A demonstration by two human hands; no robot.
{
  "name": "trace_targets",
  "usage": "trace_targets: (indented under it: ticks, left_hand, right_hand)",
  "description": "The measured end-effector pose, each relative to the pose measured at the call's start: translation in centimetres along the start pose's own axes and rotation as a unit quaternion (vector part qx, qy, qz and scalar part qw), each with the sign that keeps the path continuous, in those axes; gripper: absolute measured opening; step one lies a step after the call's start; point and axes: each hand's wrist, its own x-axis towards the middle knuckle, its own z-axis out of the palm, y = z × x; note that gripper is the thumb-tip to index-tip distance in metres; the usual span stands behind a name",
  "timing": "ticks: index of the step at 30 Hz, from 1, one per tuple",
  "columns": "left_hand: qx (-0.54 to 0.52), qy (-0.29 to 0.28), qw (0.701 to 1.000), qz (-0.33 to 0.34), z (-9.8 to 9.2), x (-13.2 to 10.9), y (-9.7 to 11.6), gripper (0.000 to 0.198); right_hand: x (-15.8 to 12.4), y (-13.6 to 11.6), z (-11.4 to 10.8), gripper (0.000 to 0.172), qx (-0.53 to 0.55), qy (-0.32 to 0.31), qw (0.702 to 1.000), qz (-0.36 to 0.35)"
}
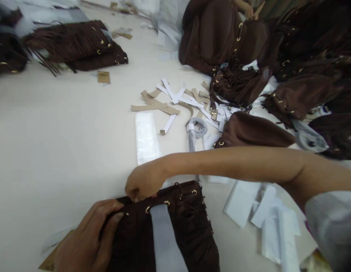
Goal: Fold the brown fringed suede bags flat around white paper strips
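Note:
A dark brown fringed handbag [132, 238] lies in front of me, with gold eyelets along its top edge and a grey strip [166, 238] hanging down its front. My left hand [87, 234] grips the bag's upper left corner, thumb on the near side and fingers over the top. Across the bag reaches my right arm, and my right hand [147, 181] is closed at the bag's mouth. Its fingertips are hidden behind the rim, so what they pinch cannot be seen. Just beyond that hand lies a folded white plastic sheet [147, 136].
Cut paper strips [155, 104] and a grey coil [199, 127] lie farther back. More brown bags [70, 43] sit back left; others [254, 128] pile up on the right. White packets [243, 202] lie at right. Another person's hand [247, 10] shows at the top.

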Motion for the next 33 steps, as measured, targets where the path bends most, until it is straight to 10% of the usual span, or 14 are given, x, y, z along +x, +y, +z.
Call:
trace_targets:
  ticks: [8,17,25,29,33]
  left_hand:
    - [-0.012,-0.139,0.990,-0.008,-3.2,0.8,1.9,0.036]
    - [-0.002,-0.179,0.984,0.000,-4.6,1.6,4.8,0.028]
    - [0.127,-0.118,0.983,0.068,-3.5,0.7,5.3,0.030]
    - [0.129,-0.098,0.984,0.078,-2.8,0.1,5.1,0.029]
    - [0.093,-0.112,0.987,0.070,-3.4,0.4,4.3,0.030]
  right_hand:
    - [-12.4,-0.2,2.6,0.032,-0.166,0.065,0.979,0.097]
    - [-13.9,-1.8,12.2,0.024,-0.489,0.304,0.807,0.129]
    - [-13.9,-1.5,22.0,0.015,-0.235,0.380,0.863,0.237]
    - [-16.3,-1.6,19.8,0.015,-0.182,0.367,0.893,0.184]
    - [-19.2,-0.4,10.0,0.031,-0.208,0.481,0.769,0.367]
